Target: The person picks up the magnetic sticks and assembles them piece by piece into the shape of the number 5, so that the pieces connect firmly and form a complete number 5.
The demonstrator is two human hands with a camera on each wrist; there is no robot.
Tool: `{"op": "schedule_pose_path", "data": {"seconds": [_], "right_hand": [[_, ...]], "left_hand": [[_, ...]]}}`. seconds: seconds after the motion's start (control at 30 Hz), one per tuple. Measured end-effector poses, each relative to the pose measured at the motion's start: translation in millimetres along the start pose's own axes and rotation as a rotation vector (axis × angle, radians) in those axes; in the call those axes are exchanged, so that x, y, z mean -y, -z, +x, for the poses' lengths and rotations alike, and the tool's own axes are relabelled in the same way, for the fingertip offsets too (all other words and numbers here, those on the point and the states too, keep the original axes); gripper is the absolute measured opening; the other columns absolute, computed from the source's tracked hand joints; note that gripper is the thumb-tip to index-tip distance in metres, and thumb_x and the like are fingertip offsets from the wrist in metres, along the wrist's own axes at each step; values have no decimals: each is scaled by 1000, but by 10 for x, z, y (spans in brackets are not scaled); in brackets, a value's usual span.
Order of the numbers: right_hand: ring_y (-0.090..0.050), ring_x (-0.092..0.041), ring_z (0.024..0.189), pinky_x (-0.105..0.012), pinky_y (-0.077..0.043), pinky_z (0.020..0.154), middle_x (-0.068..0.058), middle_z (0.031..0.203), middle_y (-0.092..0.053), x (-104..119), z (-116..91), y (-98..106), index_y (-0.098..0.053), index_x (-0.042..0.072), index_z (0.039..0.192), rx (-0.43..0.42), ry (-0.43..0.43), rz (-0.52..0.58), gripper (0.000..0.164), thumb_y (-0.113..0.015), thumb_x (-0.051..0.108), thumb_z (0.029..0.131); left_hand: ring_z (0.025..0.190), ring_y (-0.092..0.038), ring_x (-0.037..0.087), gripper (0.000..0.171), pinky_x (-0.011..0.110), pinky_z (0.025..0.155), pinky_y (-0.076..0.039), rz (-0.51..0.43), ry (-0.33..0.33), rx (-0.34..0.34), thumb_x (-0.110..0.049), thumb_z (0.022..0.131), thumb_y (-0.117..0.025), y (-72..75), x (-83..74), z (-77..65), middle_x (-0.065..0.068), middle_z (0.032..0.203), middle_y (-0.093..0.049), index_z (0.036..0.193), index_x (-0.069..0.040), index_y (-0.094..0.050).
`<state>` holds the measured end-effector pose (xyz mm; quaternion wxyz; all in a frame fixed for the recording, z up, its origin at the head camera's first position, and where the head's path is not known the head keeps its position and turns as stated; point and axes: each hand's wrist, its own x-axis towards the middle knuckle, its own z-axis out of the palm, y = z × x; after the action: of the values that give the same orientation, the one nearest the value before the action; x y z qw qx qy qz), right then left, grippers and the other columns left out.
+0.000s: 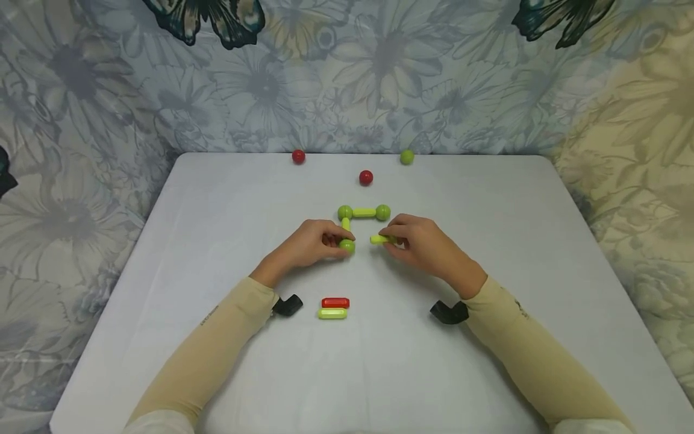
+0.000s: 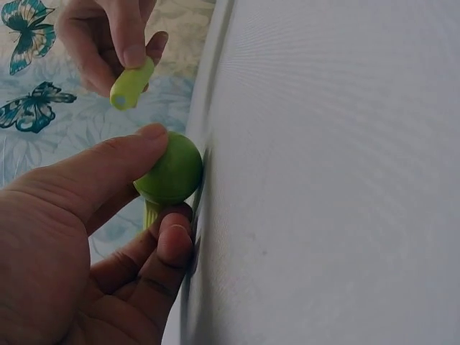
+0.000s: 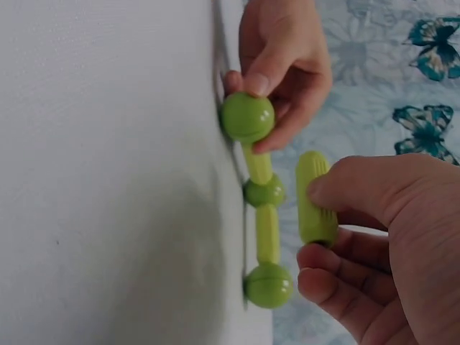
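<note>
My left hand (image 1: 317, 242) grips a green ball (image 1: 347, 246) between thumb and fingers, low over the white table. A yellow-green stick (image 1: 346, 223) links that ball to a corner green ball (image 1: 344, 211). From the corner, a second stick (image 1: 364, 213) runs right to another green ball (image 1: 382, 212), making an L shape. To the right, my right hand (image 1: 425, 244) pinches a loose yellow-green stick (image 3: 310, 198) by its sides. In the left wrist view, the end of this stick (image 2: 123, 99) shows a pale grey-blue spot. A gap separates it from the held ball.
Nearer the body, a red stick (image 1: 335, 302) lies beside a yellow-green stick (image 1: 332, 313). Toward the far edge of the white table (image 1: 228, 193) are two red balls, one left (image 1: 298, 157) and one central (image 1: 365, 177), and a green ball (image 1: 406, 157). Patterned cloth (image 1: 379, 78) hangs behind.
</note>
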<state>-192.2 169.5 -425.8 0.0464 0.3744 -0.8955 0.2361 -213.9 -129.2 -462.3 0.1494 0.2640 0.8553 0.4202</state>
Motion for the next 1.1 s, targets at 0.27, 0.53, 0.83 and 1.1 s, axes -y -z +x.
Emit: {"op": "schedule_pose_path", "data": {"seconds": [0.27,0.53,0.83,1.1], "right_hand": [[-61,-14,79,-30,-54,68,-4,101,-71,-70,73,-188,-84,4,113,49,-7,70,22,-87,5,92],[-63,-14,84,-30,-56,73,-3,103,-72,-56,144,-268,-84,4,116,79,-24,85,23,-87,7,93],[-66,-15,87,-31,-57,77,-5,108,-71,-32,120,-328,-83,4,117,87,-7,75,23,-85,6,94],[-65,-15,86,-30,-57,76,-4,108,-72,-21,134,-310,-83,4,118,97,-33,94,24,-85,6,94]], "left_hand": [[88,-63,16,30,32,79,-54,8,-22,-6,-21,95,-89,-22,21,26,-4,97,-69,124,-20,-83],[83,-62,16,30,31,75,-52,22,-29,-9,-22,95,-89,-12,-24,16,-3,93,-68,124,-18,-83],[84,-63,16,33,31,75,-53,-6,-37,0,-20,94,-90,-31,-10,12,-2,94,-69,126,-17,-82],[83,-63,16,49,32,75,-54,24,-36,18,-22,91,-92,2,18,17,-3,94,-69,137,-17,-77]]}}
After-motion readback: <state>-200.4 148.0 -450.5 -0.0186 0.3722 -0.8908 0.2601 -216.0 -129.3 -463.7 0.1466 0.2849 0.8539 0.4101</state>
